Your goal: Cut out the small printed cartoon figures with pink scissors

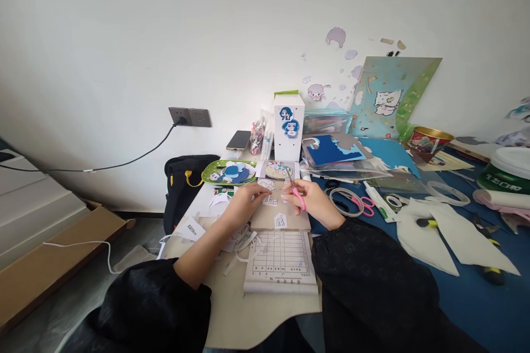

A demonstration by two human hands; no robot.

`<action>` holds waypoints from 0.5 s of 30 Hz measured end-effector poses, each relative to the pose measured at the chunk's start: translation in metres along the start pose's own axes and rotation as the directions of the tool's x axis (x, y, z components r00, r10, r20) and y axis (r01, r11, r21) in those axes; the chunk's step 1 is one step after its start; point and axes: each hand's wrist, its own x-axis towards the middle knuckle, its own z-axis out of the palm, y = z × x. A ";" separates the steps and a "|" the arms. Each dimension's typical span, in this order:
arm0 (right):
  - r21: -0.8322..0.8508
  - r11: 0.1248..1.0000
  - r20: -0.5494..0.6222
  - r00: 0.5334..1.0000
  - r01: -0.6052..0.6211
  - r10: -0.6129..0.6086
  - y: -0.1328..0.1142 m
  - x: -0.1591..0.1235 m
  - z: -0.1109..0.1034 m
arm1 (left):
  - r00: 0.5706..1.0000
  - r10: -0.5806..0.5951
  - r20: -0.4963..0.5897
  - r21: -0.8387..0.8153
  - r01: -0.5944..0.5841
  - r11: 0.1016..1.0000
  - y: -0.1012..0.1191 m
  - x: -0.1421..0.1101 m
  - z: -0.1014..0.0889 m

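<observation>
Working right over a tan board [260,224], with left hand [248,201] fingertips drawn close together at the upper edge of a small paper cutout [271,201]; can't tell whether pinching or just touching it. Gripping pink scissors [298,199] in the right hand [318,202], with fingers curled at the handles, and pointing blades up and away from that cutout. Hemmed in on every side here! Blocked at the far end by a white box [289,146] with stickers, next to pens [268,144] and a phone [238,140]. Flanked on the left by a loaded green tray [207,174] and a dark bag [174,196]. Crowded on the right by a roll of tape [337,209], spare scissors [368,207], blue paper [329,150] and white pieces [428,231]. Littered close in with paper scraps [248,248] beside a gridded form [281,259].

Now for the hard-to-see bits: partly covering the cutout with left fingertips, and hiding most of the scissor handles behind right fingers. Can't make out any gap between the blades. Cut off at the right edge: a green tub [503,176].
</observation>
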 end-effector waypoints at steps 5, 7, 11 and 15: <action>-0.008 1.000 0.000 1.000 -0.001 0.001 -0.001 -0.001 0.001 | 1.000 -0.007 0.003 0.012 0.007 1.000 -0.005 0.003 -0.001; -0.013 1.000 0.001 1.000 0.000 0.000 -0.001 -0.002 0.000 | 1.000 -0.020 -0.004 0.013 0.020 1.000 -0.008 0.003 -0.002; -0.024 1.000 0.005 1.000 -0.002 0.002 -0.001 -0.002 -0.001 | 0.999 -0.041 -0.003 0.010 0.041 0.999 -0.009 0.004 -0.004; -0.031 1.000 0.005 1.000 -0.006 0.006 -0.003 -0.003 0.000 | 0.999 -0.033 0.015 0.003 0.033 0.999 -0.007 0.003 -0.003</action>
